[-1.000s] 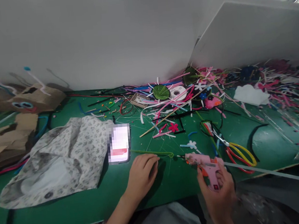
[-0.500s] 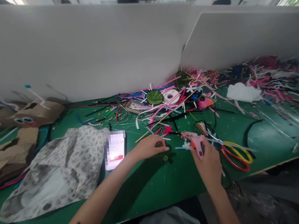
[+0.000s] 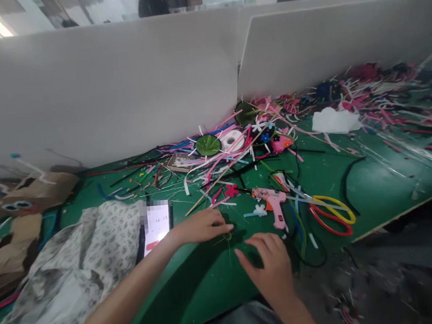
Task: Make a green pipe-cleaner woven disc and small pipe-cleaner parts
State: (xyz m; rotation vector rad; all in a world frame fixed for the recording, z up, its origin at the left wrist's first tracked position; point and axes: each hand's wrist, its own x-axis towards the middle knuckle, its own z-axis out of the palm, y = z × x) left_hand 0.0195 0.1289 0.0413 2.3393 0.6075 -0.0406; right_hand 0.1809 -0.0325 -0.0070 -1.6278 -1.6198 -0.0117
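My left hand (image 3: 202,226) is low over the green table, fingers curled in toward the thumb as in a pinch. Just below its fingertips is a small round green piece (image 3: 228,236); whether the fingers grip it is not clear. To the right, my right hand (image 3: 270,260) is open and empty, thumb and fingers apart. A pink glue gun (image 3: 276,206) lies on the table beyond it. Left of the gun are a small white flower (image 3: 259,210) and a red-pink flower (image 3: 231,189). Scissors (image 3: 330,213) with red and yellow handles lie on the right.
A phone (image 3: 157,224) and a spotted cloth (image 3: 96,251) lie at left, near brown cardboard pieces (image 3: 17,247). Pipe cleaners, a green disc (image 3: 207,144) and a white spool (image 3: 233,140) pile up along the grey partition (image 3: 120,84). White paper (image 3: 335,120) lies right.
My right hand has let go of the pink glue gun, which now lies on the table, and has drawn back toward me. My left hand stays by the green piece. The camera view has shifted.
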